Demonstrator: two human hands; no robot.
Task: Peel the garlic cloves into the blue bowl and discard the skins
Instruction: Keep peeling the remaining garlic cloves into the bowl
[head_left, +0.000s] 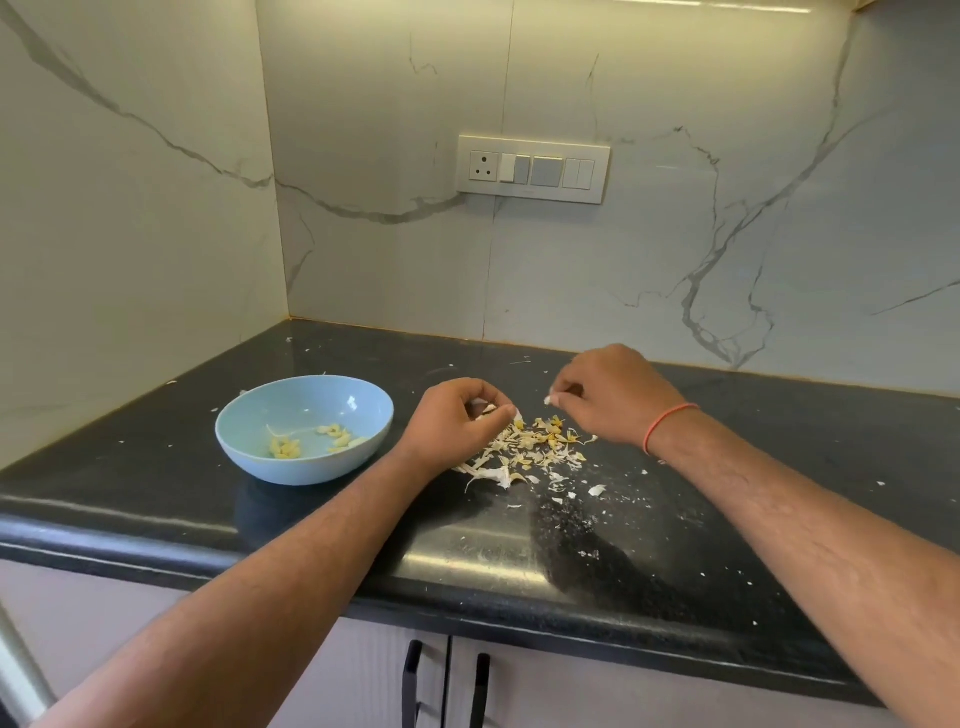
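Blue bowl (249, 415) holds peeled cloves (284, 448); skins (530, 449) undiscarded; left hand (457, 415) grips clove, right hand (605, 392) pinches skin (likely).

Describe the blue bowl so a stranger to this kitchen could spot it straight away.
On the black countertop in the marble-walled corner, look just left of the person's left hand. There sits the blue bowl, round and shallow, holding a few yellowish peeled garlic cloves. The scattered garlic skins lie loose on the counter.

left hand (457, 415) pinches skin | right hand (602, 395) pinches skin | blue bowl (249, 447) holds peeled cloves (311, 441)
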